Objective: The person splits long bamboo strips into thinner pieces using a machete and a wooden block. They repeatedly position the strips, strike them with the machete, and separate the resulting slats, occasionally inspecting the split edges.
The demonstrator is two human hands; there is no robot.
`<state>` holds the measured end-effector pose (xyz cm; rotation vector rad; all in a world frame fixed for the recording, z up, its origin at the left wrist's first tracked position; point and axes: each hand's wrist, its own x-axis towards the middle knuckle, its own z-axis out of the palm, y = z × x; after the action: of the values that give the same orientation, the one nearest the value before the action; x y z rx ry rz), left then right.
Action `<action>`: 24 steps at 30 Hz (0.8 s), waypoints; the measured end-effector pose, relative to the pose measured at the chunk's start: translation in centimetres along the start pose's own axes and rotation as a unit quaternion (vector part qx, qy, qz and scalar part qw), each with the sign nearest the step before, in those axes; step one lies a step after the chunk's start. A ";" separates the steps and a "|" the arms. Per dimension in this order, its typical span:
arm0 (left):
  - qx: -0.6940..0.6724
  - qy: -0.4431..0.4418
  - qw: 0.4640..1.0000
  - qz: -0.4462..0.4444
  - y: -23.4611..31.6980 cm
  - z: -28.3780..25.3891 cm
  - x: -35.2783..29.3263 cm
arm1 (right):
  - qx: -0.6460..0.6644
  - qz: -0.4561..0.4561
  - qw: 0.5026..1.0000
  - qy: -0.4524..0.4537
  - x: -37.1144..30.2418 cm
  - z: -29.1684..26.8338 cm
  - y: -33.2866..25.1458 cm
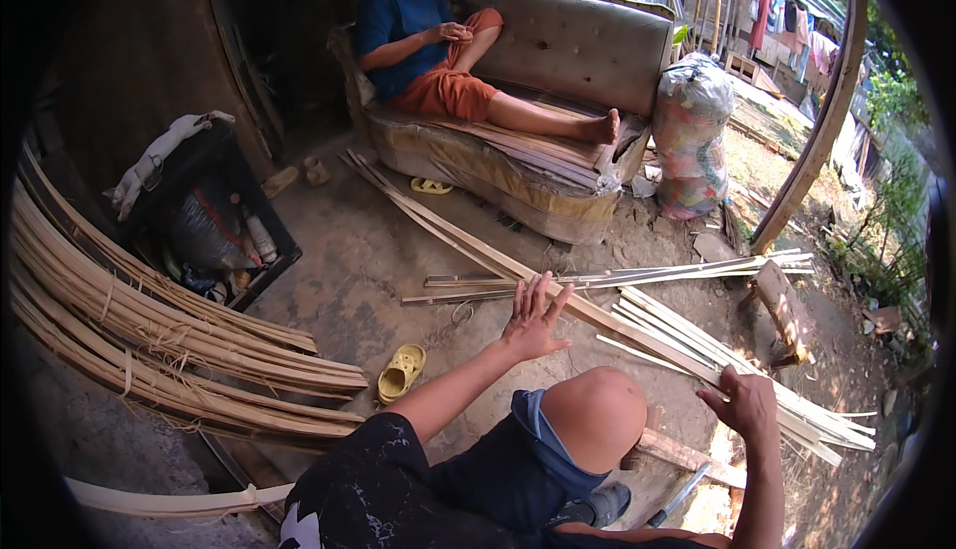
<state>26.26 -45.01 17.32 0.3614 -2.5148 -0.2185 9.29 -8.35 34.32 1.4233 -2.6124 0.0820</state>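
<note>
Long pale bamboo strips (pixel 617 325) run slantwise from the sofa's front toward the lower right. Above their near side, my left hand (pixel 536 322) has its fingers spread, fingertips at or just over the strips; contact is unclear. My right hand (pixel 749 405) is lower along the same strips, its thumb on one side and its curled fingers on the other, closed about them. Under and beside this bunch lie more loose split strips (pixel 652 312), fanned out on the ground. Another bundle (pixel 468 288) crosses beneath.
Tied bamboo bundles (pixel 179 340) fill the left side, near a black crate (pixel 274 275) of bags. A person (pixel 403 36) sits on a worn sofa (pixel 558 36). A stuffed sack (pixel 692 136), wooden post (pixel 817 121), yellow clog (pixel 401 374) and small wooden bench (pixel 782 310) stand around.
</note>
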 end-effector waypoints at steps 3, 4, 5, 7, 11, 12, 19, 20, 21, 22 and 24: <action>0.048 0.107 0.992 0.050 -1.8 -1.5 4.3 | -0.043 0.035 0.996 0.073 -2.0 -3.6 2.6; 0.020 0.085 0.994 0.073 -2.6 -2.0 5.7 | -0.061 0.039 0.993 0.097 -2.7 -4.6 3.2; -0.010 0.065 0.993 0.097 -3.3 -2.2 7.2 | -0.104 0.026 0.983 0.146 -3.5 -5.7 3.8; -0.058 0.053 0.989 0.127 -2.3 -3.8 10.1 | -0.155 0.047 0.969 0.188 -5.1 -7.1 6.5; -0.075 0.023 0.978 0.194 1.4 -6.8 15.2 | -0.264 0.024 0.873 0.410 -6.8 -9.7 4.8; -0.089 0.003 0.978 0.187 3.2 -8.2 16.8 | -0.230 -0.007 0.864 0.449 -7.2 -9.3 4.9; -0.263 -0.187 0.906 0.274 23.3 -19.5 23.2 | 0.317 0.016 0.914 0.251 2.1 -3.3 -5.1; -0.286 -0.221 0.886 0.289 26.8 -21.3 23.1 | 0.372 -0.002 0.900 0.226 3.5 -3.0 -6.1; -0.307 -0.226 0.863 0.331 30.1 -21.2 23.4 | 0.461 -0.040 0.856 0.231 5.0 -2.7 -7.4; -0.328 -0.230 0.848 0.347 32.2 -21.7 23.1 | 0.549 -0.085 0.798 0.234 6.8 -2.2 -8.9; -0.374 -0.231 0.814 0.379 35.5 -22.6 22.5 | 0.621 0.000 0.693 0.366 9.4 -2.3 -10.8</action>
<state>13.96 -19.82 55.96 -1.1073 -2.5289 -1.0059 13.67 -21.72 37.83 1.1095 -1.6697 2.2031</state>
